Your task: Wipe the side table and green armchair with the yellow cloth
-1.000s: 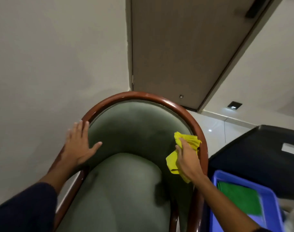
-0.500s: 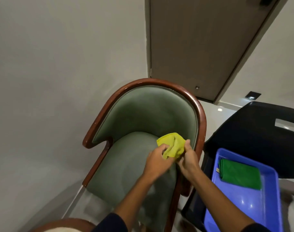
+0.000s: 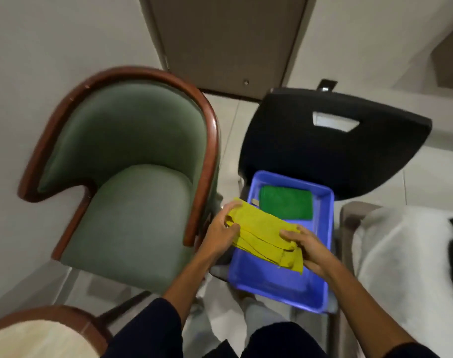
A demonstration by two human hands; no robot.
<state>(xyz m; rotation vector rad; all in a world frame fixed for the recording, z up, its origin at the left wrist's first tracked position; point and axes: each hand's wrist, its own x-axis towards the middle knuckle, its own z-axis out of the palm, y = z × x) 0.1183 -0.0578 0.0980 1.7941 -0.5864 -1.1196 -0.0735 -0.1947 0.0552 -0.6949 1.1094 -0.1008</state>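
Observation:
The yellow cloth, folded into a long strip, is stretched between both my hands just above the near left part of the blue tray. My left hand grips its left end beside the armchair's right arm. My right hand grips its right end over the tray. The green armchair, with a brown wooden frame, stands to the left with nothing on its seat. A round side table with a pale top and brown rim shows at the bottom left corner.
A folded green cloth lies at the tray's far end. The tray rests on a black chair. White bedding fills the right side. A closed door stands behind, between pale walls.
Both hands left the armchair's backrest and carried the yellow cloth right, over the blue tray. The bunched cloth is now folded into a strip. My view has tilted down and right.

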